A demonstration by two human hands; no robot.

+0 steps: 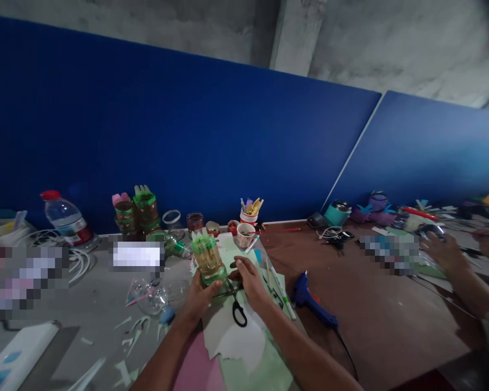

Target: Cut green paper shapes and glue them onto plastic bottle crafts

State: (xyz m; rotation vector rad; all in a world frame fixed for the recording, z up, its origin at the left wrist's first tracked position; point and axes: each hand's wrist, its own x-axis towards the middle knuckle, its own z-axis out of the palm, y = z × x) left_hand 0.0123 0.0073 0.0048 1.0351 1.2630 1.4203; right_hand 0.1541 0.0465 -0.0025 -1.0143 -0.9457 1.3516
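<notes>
We hold a plastic cup [212, 260] with a jagged green rim in our left hand [202, 296], thumb and fingers wrapped round its base, up above the paper [238, 339] on the counter [378, 320]. Our right hand [249, 281] is beside the cup, fingers curled; we cannot tell whether they pinch anything. Black scissors [240, 315] show between our forearms, and a blue glue gun [314, 304] lies to the right.

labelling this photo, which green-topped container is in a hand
The tan-bodied green-topped container, held in the left hand. The other green-topped container, darker brown, stands at the back by the blue partition.
</notes>
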